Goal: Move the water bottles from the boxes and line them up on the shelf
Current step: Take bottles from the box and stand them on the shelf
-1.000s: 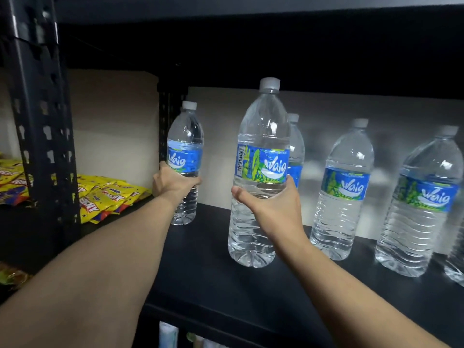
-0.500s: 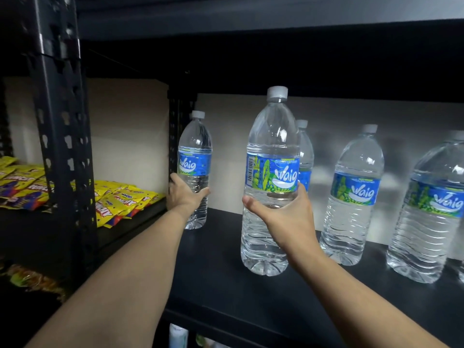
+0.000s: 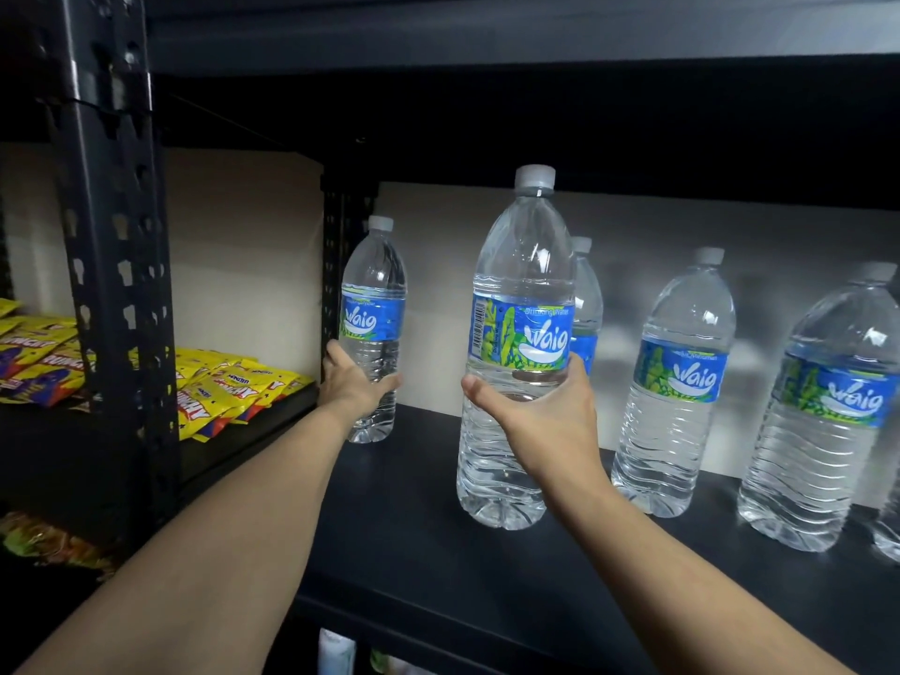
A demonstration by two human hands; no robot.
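Observation:
My left hand (image 3: 351,384) grips a clear water bottle (image 3: 374,304) with a blue label at the far left back of the black shelf (image 3: 438,567), its base on or just above the board. My right hand (image 3: 540,411) holds a larger bottle (image 3: 521,343) by its middle, upright, near the shelf's front; I cannot tell if its base touches. Behind it another bottle (image 3: 587,304) is partly hidden. Two more bottles (image 3: 679,382) (image 3: 828,411) stand in a row to the right. No boxes are in view.
A black perforated upright post (image 3: 117,265) stands at the left front, another post (image 3: 336,246) at the back. Yellow snack packets (image 3: 229,387) lie on the neighbouring shelf to the left. An upper shelf board (image 3: 487,46) hangs overhead. Part of a bottle shows at the right edge.
Both hands keep their bottles. The view has shifted slightly, so everything sits a little lower and to the right; the bottles have barely moved on the shelf.

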